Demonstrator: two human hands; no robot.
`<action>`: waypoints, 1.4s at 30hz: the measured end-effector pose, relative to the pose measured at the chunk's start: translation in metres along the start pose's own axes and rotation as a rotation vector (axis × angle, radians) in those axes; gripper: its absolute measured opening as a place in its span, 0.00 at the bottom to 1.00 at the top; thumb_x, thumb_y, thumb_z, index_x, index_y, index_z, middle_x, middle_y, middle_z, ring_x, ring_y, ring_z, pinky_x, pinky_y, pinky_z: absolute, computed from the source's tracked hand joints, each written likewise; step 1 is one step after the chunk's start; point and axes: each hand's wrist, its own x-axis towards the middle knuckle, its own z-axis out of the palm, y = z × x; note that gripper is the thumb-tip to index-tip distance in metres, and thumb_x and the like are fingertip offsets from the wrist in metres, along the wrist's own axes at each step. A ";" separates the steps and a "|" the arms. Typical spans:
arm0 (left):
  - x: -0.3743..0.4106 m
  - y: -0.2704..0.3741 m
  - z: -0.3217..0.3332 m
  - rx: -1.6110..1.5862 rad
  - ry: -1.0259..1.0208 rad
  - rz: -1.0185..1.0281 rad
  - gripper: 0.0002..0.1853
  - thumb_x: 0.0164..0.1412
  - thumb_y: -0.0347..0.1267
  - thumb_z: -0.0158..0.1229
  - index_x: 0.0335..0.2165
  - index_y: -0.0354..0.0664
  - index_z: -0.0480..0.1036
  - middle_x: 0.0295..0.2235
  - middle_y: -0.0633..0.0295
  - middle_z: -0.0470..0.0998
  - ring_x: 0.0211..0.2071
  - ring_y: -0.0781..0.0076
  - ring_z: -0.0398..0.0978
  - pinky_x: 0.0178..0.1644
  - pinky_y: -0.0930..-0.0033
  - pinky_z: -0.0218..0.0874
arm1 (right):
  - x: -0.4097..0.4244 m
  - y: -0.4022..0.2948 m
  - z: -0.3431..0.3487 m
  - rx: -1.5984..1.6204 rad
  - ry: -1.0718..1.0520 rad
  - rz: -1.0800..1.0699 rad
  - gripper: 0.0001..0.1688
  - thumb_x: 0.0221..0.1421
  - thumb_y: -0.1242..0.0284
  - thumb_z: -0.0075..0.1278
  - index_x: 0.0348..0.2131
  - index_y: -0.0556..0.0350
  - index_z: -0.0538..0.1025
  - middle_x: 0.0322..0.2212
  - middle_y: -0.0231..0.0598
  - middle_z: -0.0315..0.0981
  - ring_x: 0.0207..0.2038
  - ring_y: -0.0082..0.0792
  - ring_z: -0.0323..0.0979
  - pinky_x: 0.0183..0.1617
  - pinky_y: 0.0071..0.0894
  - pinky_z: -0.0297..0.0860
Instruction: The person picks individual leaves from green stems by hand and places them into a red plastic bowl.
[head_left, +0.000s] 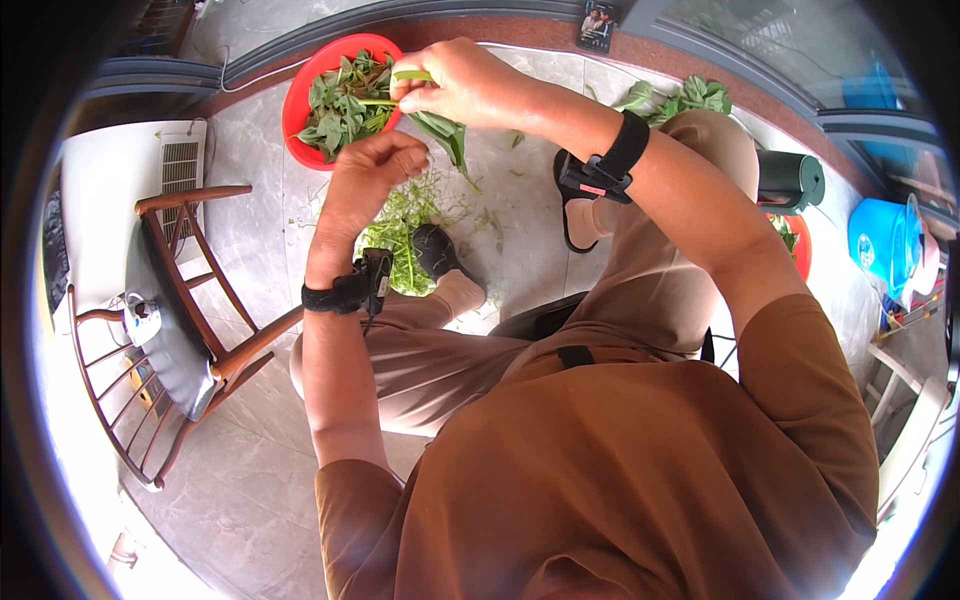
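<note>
My right hand (457, 84) pinches a leafy green stem (379, 102) between thumb and fingers. Its broad dark leaf (444, 135) hangs below the hand. Behind the hand, a red plastic basin (295, 124) holds a heap of picked green leaves (341, 105). My left hand (382, 166) is just below and left of the right one, near the basin's lower rim, its fingers curled closed; I see nothing clear between them. Under both hands, thin pale-green peelings and stem scraps (401, 225) lie scattered on the floor beside my slippered foot (436, 251).
More leafy greens (694, 99) lie beyond my right knee, by a dark green cylindrical container (791, 182) and a second red basin (802, 244). A smartphone (596, 28) leans near the door frame. A wooden chair (225, 352) stands at left, a blue bucket (876, 244) at right.
</note>
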 end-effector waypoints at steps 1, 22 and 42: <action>0.000 -0.004 0.000 0.063 -0.052 -0.015 0.10 0.60 0.34 0.53 0.36 0.38 0.74 0.27 0.66 0.77 0.28 0.82 0.72 0.34 0.80 0.62 | 0.000 0.001 -0.001 -0.041 0.022 0.000 0.10 0.47 0.73 0.52 0.32 0.58 0.74 0.26 0.44 0.75 0.32 0.44 0.74 0.36 0.37 0.67; 0.007 -0.021 -0.046 0.277 0.223 -0.105 0.09 0.54 0.27 0.57 0.35 0.34 0.75 0.25 0.67 0.76 0.27 0.83 0.70 0.32 0.81 0.61 | -0.001 0.021 0.000 -0.298 -0.072 0.029 0.13 0.50 0.73 0.50 0.38 0.54 0.73 0.30 0.49 0.74 0.33 0.48 0.73 0.37 0.42 0.67; 0.003 0.023 -0.016 -0.204 0.185 0.151 0.12 0.56 0.26 0.57 0.40 0.39 0.71 0.30 0.63 0.78 0.32 0.79 0.74 0.36 0.79 0.64 | 0.003 -0.002 0.004 -0.180 -0.028 -0.187 0.10 0.46 0.71 0.52 0.28 0.60 0.74 0.25 0.47 0.72 0.27 0.49 0.71 0.33 0.39 0.66</action>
